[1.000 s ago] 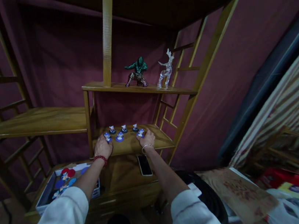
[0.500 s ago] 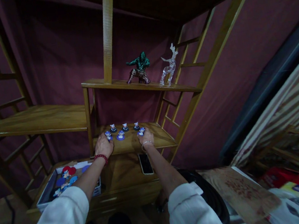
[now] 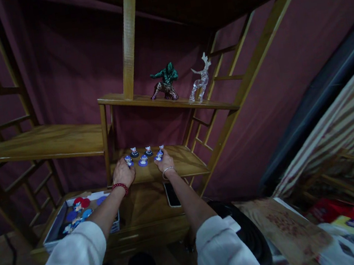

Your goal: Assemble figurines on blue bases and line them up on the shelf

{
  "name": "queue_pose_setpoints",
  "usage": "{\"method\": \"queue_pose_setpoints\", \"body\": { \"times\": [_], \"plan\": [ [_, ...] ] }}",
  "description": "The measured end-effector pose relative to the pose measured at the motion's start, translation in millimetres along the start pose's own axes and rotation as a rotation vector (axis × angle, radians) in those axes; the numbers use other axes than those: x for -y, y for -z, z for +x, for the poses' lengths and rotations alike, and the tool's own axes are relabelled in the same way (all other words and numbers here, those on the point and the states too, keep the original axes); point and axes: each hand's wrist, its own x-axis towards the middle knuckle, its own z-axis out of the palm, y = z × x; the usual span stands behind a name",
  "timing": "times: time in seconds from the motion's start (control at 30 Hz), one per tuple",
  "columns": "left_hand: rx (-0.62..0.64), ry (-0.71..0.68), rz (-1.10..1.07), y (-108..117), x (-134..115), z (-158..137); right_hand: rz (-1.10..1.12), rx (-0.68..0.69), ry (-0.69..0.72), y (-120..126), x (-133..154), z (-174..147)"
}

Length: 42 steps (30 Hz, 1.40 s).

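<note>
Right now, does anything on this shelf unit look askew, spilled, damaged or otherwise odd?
Nothing stands out. The small blue-based figurines stand upright in a cluster on the lower shelf, with the left hand and right hand at its two ends. The green figure and clear deer stand upright above. The phone lies flat.

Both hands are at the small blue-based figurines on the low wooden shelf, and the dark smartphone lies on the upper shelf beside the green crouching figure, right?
Not quite. The dark smartphone lies on the wooden cabinet top below the low wooden shelf, not beside the green crouching figure. The head view shows it. The rest holds: left hand and right hand are at the small blue-based figurines.
</note>
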Motion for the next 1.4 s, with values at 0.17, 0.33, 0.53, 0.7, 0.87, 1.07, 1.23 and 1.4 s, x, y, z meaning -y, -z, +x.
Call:
{"method": "queue_pose_setpoints", "body": {
  "times": [0.17,0.33,0.53,0.7,0.87,1.07,1.23,1.4],
  "plan": [
    [0.004,0.005,-0.001,2,-3,-1,-0.012,0.041,0.031,-6,-1,4],
    [0.009,0.014,0.005,4,-3,-2,-0.028,0.074,0.09,-4,-1,3],
    [0.018,0.024,0.02,2,-2,-2,-0.044,0.074,0.097,-4,0,0],
    [0.008,-0.005,0.041,-1,0,0,-0.032,0.074,0.095,-4,-1,-1],
    [0.001,-0.016,0.049,-2,2,1,-0.052,0.064,0.065,-4,0,-2],
    [0.014,0.01,0.045,-1,0,-1,-0.023,0.056,0.042,-2,1,-4],
    [0.011,0.014,0.052,0,-1,-1,-0.009,0.05,0.029,0,2,-6],
    [0.001,-0.006,0.065,-3,1,0,-0.005,0.058,0.043,0,1,-7]
  ]
}}
